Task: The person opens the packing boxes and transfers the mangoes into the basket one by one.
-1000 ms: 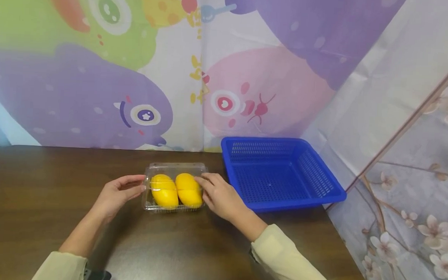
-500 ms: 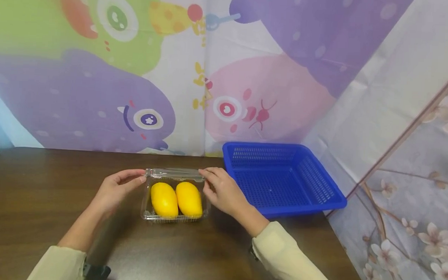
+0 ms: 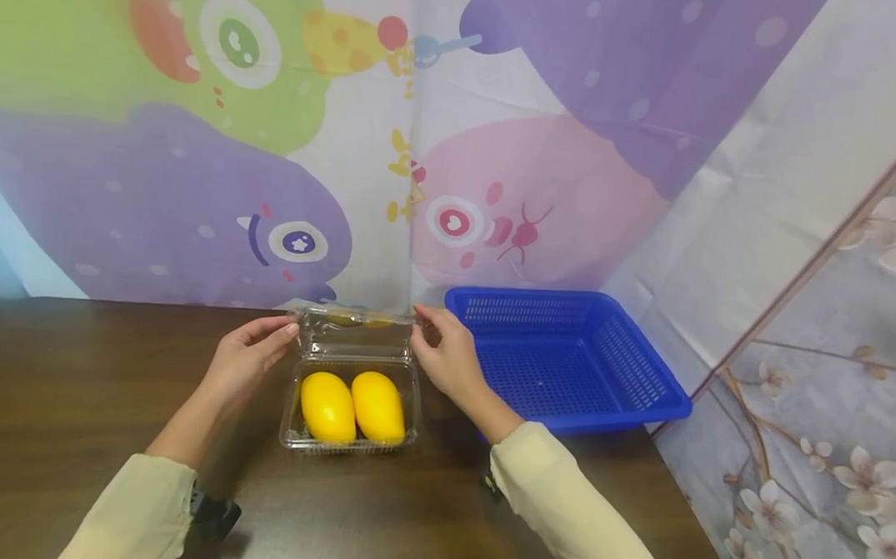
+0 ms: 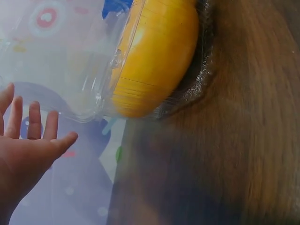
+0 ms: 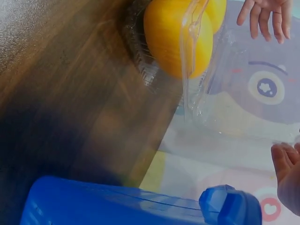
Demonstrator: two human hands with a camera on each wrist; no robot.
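Observation:
Two yellow mangoes, the left one (image 3: 327, 406) and the right one (image 3: 379, 407), lie side by side in a clear plastic clamshell box (image 3: 288, 414) on the table. Its hinged lid (image 3: 357, 340) stands raised at the back. My left hand (image 3: 240, 355) is at the lid's left edge; in the left wrist view its fingers (image 4: 34, 123) are spread and relaxed. At the lid's right edge is my right hand (image 3: 451, 352), thumb and fingers extended with fingertips close to the corner. The right wrist view cuts that hand (image 5: 288, 176) off at the frame's side.
A blue perforated plastic basket (image 3: 577, 423) stands right of the box, near my right forearm. The brown wooden table (image 3: 347, 517) backs onto a cartoon-printed wall covering (image 3: 374, 251). A floral-printed panel (image 3: 834, 388) borders the right side.
The lid has swung up and back from lying over the mangoes to standing raised behind them. Both hands have moved away from me along with it.

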